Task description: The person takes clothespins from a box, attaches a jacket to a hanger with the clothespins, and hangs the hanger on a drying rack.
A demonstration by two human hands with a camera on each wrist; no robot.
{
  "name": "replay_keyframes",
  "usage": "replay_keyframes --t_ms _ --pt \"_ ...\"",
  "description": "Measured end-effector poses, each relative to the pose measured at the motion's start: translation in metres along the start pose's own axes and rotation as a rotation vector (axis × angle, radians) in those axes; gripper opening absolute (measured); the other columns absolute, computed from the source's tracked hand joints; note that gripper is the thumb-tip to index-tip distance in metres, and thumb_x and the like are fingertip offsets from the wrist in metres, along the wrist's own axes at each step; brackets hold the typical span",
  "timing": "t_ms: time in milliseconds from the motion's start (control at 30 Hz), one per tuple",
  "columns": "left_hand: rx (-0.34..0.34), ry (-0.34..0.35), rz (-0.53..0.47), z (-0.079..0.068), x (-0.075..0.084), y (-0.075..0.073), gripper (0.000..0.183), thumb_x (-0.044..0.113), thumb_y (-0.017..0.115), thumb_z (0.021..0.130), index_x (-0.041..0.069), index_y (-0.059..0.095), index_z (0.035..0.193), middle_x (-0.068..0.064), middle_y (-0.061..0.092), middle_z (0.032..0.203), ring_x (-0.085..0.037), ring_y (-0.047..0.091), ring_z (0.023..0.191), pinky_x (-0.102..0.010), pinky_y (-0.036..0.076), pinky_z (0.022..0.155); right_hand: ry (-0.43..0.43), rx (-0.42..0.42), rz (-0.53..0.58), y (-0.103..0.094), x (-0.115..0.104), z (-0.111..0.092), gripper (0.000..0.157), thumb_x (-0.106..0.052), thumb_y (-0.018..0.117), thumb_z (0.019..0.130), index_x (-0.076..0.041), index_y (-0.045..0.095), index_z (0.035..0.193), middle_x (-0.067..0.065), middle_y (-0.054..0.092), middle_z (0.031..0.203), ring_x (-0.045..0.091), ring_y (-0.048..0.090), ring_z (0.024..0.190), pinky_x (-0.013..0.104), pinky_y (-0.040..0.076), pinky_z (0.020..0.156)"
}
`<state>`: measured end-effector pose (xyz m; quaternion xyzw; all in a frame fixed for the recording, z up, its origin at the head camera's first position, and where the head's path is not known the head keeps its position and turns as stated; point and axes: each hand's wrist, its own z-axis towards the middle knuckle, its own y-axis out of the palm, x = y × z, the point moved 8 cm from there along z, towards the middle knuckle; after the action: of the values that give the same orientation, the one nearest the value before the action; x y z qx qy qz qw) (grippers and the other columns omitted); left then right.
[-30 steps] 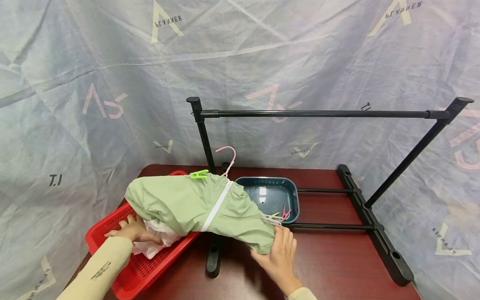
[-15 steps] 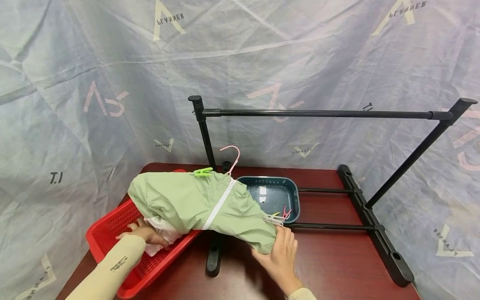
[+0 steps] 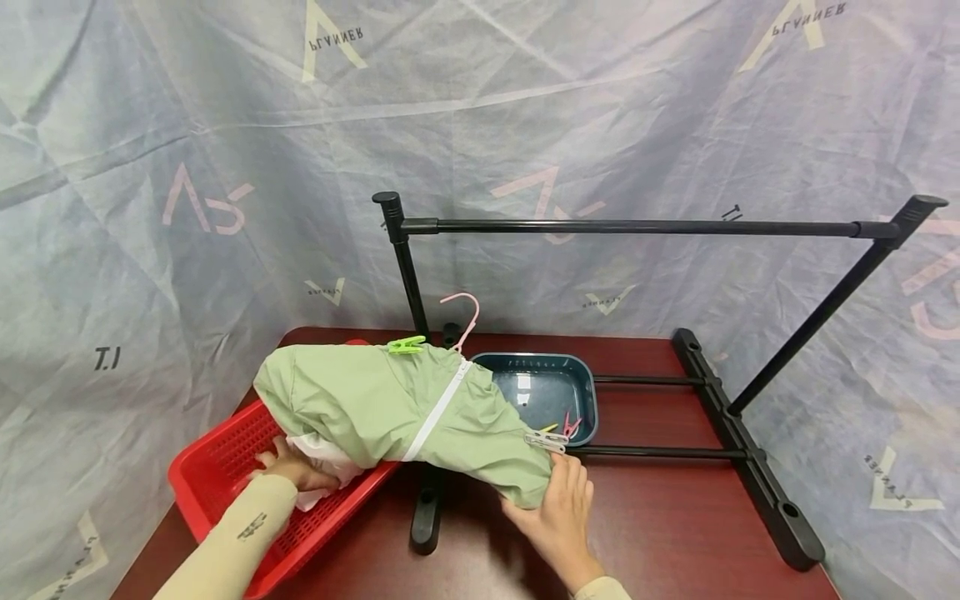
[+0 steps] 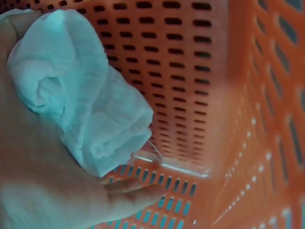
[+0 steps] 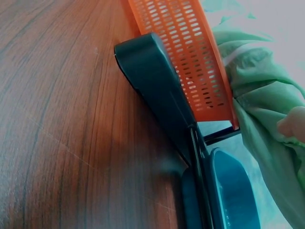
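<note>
A light green jacket (image 3: 330,387) with a white zipper (image 3: 437,412) drapes over the red basket, a pink hanger (image 3: 468,321) hook sticking out at its top. One green clothespin (image 3: 407,344) sits at its upper edge, and a white clothespin (image 3: 546,440) at its right end. My right hand (image 3: 558,521) grips that right end between thumb and fingers; only a fingertip (image 5: 293,125) shows in the right wrist view. Inside the basket, my left hand (image 3: 294,471) lies against a bunched white cloth (image 4: 81,90), which rests along the palm with the lower fingers (image 4: 133,198) stretched out beneath it.
The red basket (image 3: 217,454) stands at the left of the brown table (image 3: 675,517). Behind the jacket is a dark blue tray (image 3: 536,383) with pink and yellow clothespins. A black rack's top bar (image 3: 645,227) spans above, its foot (image 3: 776,500) at right.
My left hand has moved right and deeper into the basket, further around the white cloth. The jacket has shifted slightly right and up. My right hand stays in place.
</note>
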<state>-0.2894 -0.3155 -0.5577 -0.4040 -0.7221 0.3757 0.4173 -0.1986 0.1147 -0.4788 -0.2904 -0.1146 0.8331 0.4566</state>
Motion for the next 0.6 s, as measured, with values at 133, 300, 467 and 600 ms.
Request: replay_keyframes --t_ms 133,300,467,600 --pt "0.030 0.025 -0.080 0.000 -0.001 0.002 0.125 0.049 0.082 0.057 -0.023 0.015 0.134 -0.043 0.011 0.133 -0.066 0.020 0.122 -0.078 0.025 0.095 0.002 0.003 -0.001 0.000 0.001 0.000 0.089 -0.039 0.089 0.043 0.005 0.053 0.112 0.013 0.050 0.097 0.032 0.047 0.084 0.041 0.032 0.066" --pt "0.056 0.044 -0.129 0.002 -0.002 0.005 0.119 0.049 0.081 0.061 -0.024 0.017 0.130 -0.044 0.017 0.124 -0.061 0.024 0.115 -0.070 0.032 0.094 0.003 0.011 0.001 0.000 0.001 0.001 0.088 -0.040 0.088 0.045 0.005 0.053 0.112 0.014 0.050 0.096 0.032 0.047 0.084 0.041 0.032 0.066" --pt "0.057 0.075 -0.108 0.006 -0.001 0.010 0.113 0.047 0.076 0.064 -0.025 0.020 0.130 -0.044 0.020 0.118 -0.060 0.025 0.109 -0.070 0.036 0.089 0.015 0.003 0.008 0.001 0.003 0.001 0.088 -0.040 0.087 0.046 0.005 0.053 0.112 0.014 0.050 0.096 0.032 0.046 0.083 0.041 0.031 0.067" --pt "0.035 0.062 -0.091 0.009 -0.004 0.016 0.109 0.045 0.071 0.069 -0.027 0.018 0.132 -0.044 0.017 0.118 -0.061 0.024 0.110 -0.072 0.034 0.087 0.020 -0.004 0.004 0.001 0.003 -0.002 0.089 -0.040 0.088 0.044 0.005 0.053 0.112 0.013 0.050 0.096 0.032 0.047 0.083 0.041 0.032 0.066"
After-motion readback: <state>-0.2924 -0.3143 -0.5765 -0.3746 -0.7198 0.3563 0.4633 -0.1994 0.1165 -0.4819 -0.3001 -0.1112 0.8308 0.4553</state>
